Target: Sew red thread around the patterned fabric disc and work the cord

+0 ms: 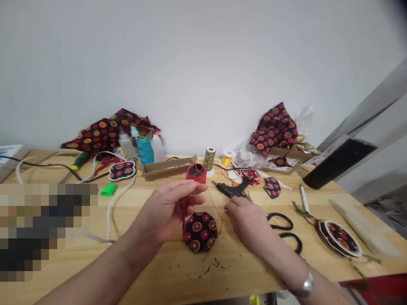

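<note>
My left hand (170, 207) is closed in a pinch on a red thread (183, 220) that hangs down beside a round black fabric piece (201, 231) with red and orange circles, lying on the wooden table (152, 262). My right hand (246, 220) rests to the right of that piece, fingers curled and pinched, apparently on the thin red thread (216, 209) that runs toward it. A red thread spool (196, 173) stands just beyond my left fingers. A black glue gun (233, 189) lies right behind my right hand.
Black scissors (284, 231) lie right of my right hand. A finished fabric ornament (340, 237) sits at far right, a white pen (303, 198) behind it. Patterned fabric heaps (108, 131), bottles (144, 148), spools (210, 159), a cardboard tray (168, 167), cables and a green cap (108, 189) line the back.
</note>
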A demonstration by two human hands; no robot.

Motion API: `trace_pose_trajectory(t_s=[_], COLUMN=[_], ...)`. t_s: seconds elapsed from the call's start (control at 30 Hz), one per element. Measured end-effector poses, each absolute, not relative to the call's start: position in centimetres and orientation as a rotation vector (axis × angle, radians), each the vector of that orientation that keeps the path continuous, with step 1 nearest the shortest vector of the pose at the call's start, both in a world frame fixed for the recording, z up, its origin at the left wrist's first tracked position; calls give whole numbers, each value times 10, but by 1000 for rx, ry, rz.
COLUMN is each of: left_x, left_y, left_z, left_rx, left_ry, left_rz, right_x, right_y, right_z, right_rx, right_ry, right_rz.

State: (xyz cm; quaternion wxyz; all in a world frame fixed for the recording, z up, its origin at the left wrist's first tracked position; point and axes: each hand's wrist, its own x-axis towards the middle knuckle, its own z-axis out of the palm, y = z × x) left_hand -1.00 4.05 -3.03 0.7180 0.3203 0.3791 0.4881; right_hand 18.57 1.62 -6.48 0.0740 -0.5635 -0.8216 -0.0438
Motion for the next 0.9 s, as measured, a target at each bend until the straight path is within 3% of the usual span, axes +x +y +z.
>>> trace_pose_trajectory(t_s=[0.07, 0.13, 0.4, 0.5, 0.9], left_x=[-10, -10, -9, -12, -10], left_y=[46, 49, 47, 45, 48], left_z=[-42, -52, -69, -72, -74], left_rx=[686, 666, 822, 899, 752], left_ry=[854, 876, 931, 1015, 965], left_rz=[1079, 1074, 1170, 1275, 1338], right_x=[184, 184, 140, 124, 115], right_y=[27, 35, 46, 48, 53], right_z=[-71, -70, -59, -60, -58], right_rx=[-1820, -1892, -1314, -1226, -1213], right_ry=[-2393, -2315, -1631, -1319, -1253], right_rz=[-276, -184, 1104, 1412, 1602])
